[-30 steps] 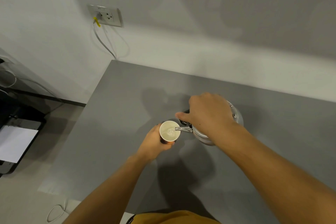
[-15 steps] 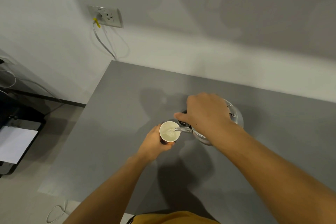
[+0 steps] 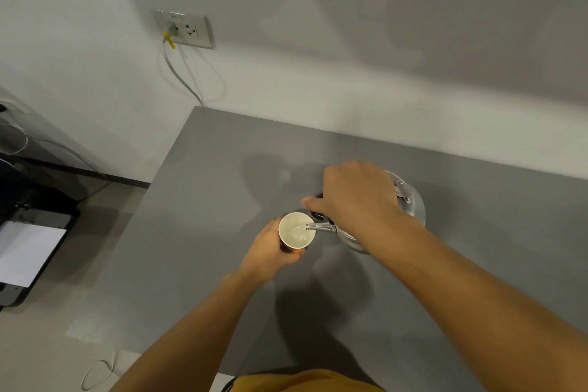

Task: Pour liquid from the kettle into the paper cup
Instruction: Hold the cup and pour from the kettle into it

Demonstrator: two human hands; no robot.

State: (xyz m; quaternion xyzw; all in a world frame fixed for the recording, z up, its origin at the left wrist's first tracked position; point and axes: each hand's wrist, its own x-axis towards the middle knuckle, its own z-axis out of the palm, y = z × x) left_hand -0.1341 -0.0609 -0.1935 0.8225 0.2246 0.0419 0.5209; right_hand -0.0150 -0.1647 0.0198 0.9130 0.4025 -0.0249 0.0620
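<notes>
at the middle of the grey desk point(image 3: 197, 232) i have the paper cup point(image 3: 296, 230) in my left hand point(image 3: 270, 248), fingers wrapped round its side from the seven o'clock, rim up and open. my right hand point(image 3: 356, 197) sits at the cup's two o'clock, fingers curled shut over the dark handle of the steel kettle point(image 3: 410, 204), thumb stretched toward nine o'clock. the kettle is tipped so its thin spout point(image 3: 319, 227) reaches over the cup's three o'clock rim, and clear liquid is going in; i can see it pooling pale inside. whether the cup base touches the desk i cannot tell, my hand hides it.

what could go wrong, as i judge it: the spout tip is only just inside the rim, so a small drift of either hand would put the stream down the outside wall or onto the desk. a paper wall also gives under a squeeze, and pressing harder could buckle it and slop the liquid. tipping too long would overfill it.

against the view half a second ago, little has shifted: both hands hold the same places, the spout is over the same edge, the kettle perhaps tipped a touch more. the wall socket point(image 3: 184, 30) at eleven o'clock is unchanged.
</notes>
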